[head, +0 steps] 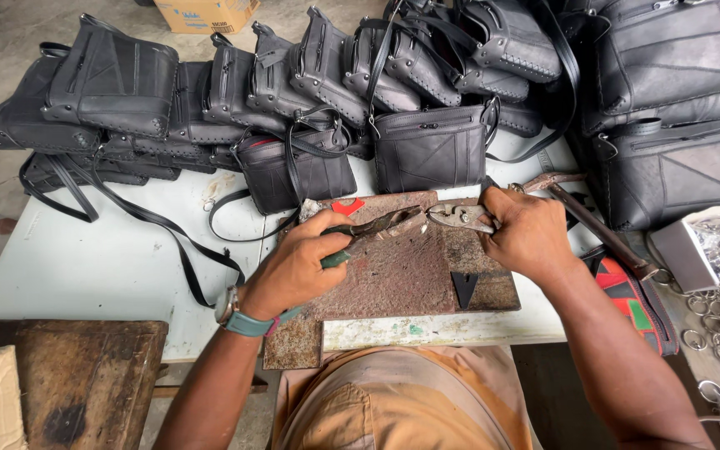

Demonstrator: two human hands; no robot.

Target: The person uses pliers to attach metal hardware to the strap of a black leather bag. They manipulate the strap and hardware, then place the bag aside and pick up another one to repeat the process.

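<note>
Right, a pale worktop (93, 267) fills the middle of the frame over a bare concrete floor (10, 33), with a dark wooden block (85, 375) at lower left. Black leather bags (431, 150), stitched and studded, crowd the whole top edge, straps trailing down. At centre lies a rusty, pitted metal plate (410, 275), flat and rectangular, a small black leather triangle (464, 287) on it. At right, a hammer (593, 225) and a scatter of shiny metal rings (714, 321). Left hand (297, 267), grip closed around the green handles of the pliers (402, 223), just above the plate's top edge. Right hand (531, 233), fingers curled shut, pinching at the pliers' steel nose; what sits there, I cannot tell.
</note>
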